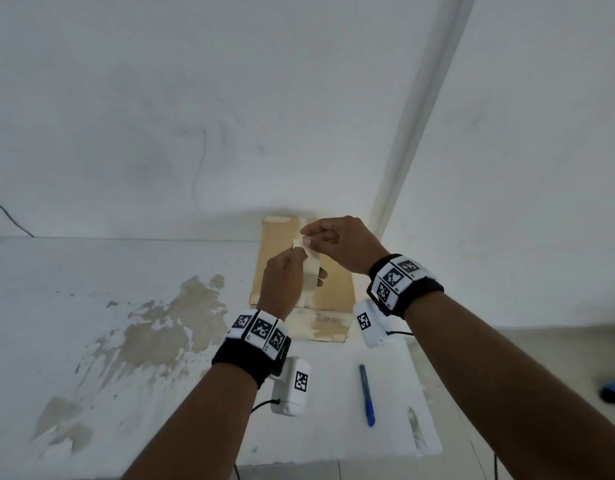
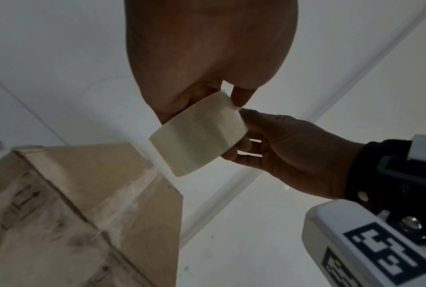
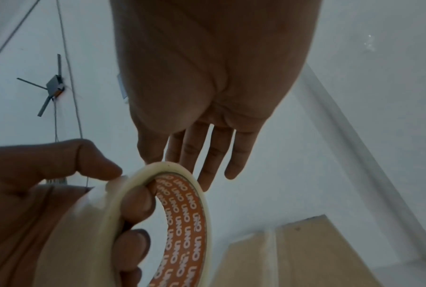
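A cream roll of tape [image 1: 311, 271] with an orange printed core [image 3: 182, 213] is held above a taped cardboard box [image 1: 333, 289]. My left hand [image 1: 299, 261] grips the roll, fingers [image 3: 136, 200] hooked through the core and thumb [image 3: 101, 169] on the outer face. My right hand [image 1: 306, 237] comes in from the right and pinches the tape at the roll's top edge between thumb and forefinger. Its other fingers [image 3: 214, 155] hang fairly straight behind the roll. In the left wrist view the roll [image 2: 197, 134] sits between both hands over the box [image 2: 84, 194].
The box rests at the back right of a white, stained table [image 1: 126, 306], against the wall. A blue pen [image 1: 367, 394] lies near the table's front right edge. A dark blue object [image 1: 614, 393] sits low at the far right. Cables run from both wrist cameras.
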The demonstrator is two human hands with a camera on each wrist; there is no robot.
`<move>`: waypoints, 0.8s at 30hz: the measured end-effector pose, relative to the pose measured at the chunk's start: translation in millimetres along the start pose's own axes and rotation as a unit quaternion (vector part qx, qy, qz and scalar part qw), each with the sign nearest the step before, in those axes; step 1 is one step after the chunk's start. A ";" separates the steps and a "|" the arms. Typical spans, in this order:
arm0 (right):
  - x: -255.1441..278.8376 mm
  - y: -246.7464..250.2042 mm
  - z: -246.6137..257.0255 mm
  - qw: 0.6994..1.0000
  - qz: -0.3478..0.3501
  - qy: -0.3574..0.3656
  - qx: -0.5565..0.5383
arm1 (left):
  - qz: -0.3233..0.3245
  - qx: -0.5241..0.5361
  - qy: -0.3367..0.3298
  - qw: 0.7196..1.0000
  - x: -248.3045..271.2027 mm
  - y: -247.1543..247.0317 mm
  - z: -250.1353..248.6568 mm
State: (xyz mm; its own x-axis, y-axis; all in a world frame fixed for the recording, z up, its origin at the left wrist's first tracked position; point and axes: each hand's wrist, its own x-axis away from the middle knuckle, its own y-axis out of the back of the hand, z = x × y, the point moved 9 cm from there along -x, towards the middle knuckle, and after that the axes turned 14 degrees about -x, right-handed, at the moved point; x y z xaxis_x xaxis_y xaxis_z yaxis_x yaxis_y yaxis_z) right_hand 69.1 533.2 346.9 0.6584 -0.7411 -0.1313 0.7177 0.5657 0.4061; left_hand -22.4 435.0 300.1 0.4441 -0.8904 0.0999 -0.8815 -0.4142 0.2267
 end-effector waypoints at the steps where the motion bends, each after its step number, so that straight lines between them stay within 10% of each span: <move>1: 0.6 2.9 5.0 1.000 -0.008 0.008 0.006 | -0.001 -0.003 -0.003 1.000 -0.4 -0.4 -3.7; 24: -2.4 -13.1 51.1 0.990 -0.037 0.063 0.118 | 0.029 -0.072 -0.079 0.994 -11.5 10.9 -9.1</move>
State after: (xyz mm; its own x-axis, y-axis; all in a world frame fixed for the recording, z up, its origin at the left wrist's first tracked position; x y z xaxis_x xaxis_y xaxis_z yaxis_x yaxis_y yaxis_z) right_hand 46.5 509.1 388.1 0.6394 -0.7180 -0.2750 0.7025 0.4002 0.5885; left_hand -35.7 442.4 310.3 0.3531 -0.9350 -0.0342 -0.8678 -0.3409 0.3616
